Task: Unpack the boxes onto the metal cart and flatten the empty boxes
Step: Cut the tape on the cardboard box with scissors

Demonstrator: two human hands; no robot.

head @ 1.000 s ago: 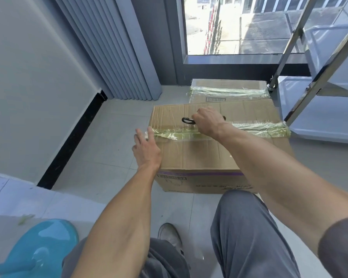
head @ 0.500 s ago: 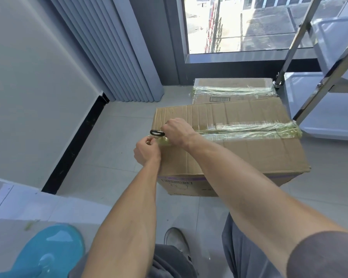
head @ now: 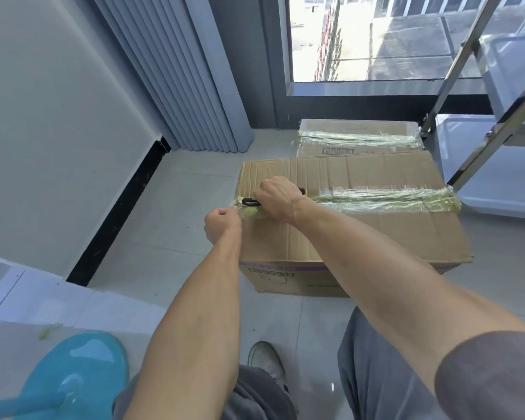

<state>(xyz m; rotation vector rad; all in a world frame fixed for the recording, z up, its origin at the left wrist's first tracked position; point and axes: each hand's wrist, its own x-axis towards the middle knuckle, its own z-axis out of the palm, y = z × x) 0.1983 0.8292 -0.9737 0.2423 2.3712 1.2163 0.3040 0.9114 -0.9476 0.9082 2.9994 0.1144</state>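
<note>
Head view: a taped cardboard box sits on the tiled floor at frame centre. The right hand grips a black-handled tool at the left end of the tape strip. The left hand pinches the loose tape end just beside the box's left edge. A second taped box stands behind. The metal cart occupies the upper right.
</note>
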